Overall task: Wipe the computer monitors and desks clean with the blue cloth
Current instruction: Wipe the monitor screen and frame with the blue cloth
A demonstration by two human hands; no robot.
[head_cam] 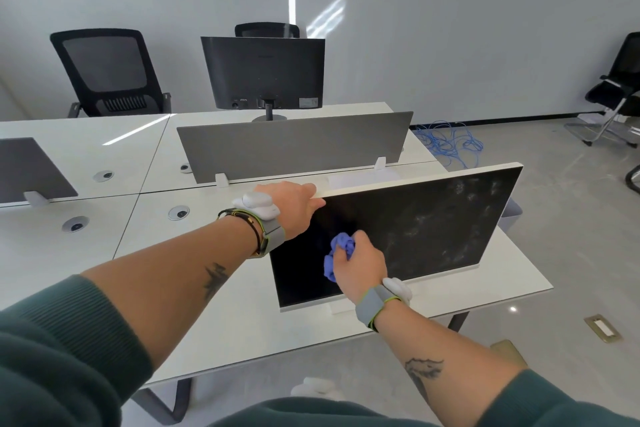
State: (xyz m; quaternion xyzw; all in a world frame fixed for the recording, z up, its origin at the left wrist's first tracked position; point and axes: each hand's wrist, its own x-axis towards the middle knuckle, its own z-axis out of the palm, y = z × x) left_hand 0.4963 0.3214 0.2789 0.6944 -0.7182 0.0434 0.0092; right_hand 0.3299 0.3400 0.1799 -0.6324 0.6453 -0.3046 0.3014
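The left hand [294, 206] grips the top left corner of the flat, white-framed monitor [433, 229], fingers curled over its edge. The right hand [362, 265] clutches the crumpled blue cloth [337, 251] against the glossy black screen, which runs lengthwise left to right and is smeared toward its right end. It stands on the smooth white table [207, 305].

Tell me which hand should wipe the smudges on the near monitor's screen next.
Right. The right hand holds the blue cloth at the screen, beside the smudges; the left hand grips the monitor by its top edge.
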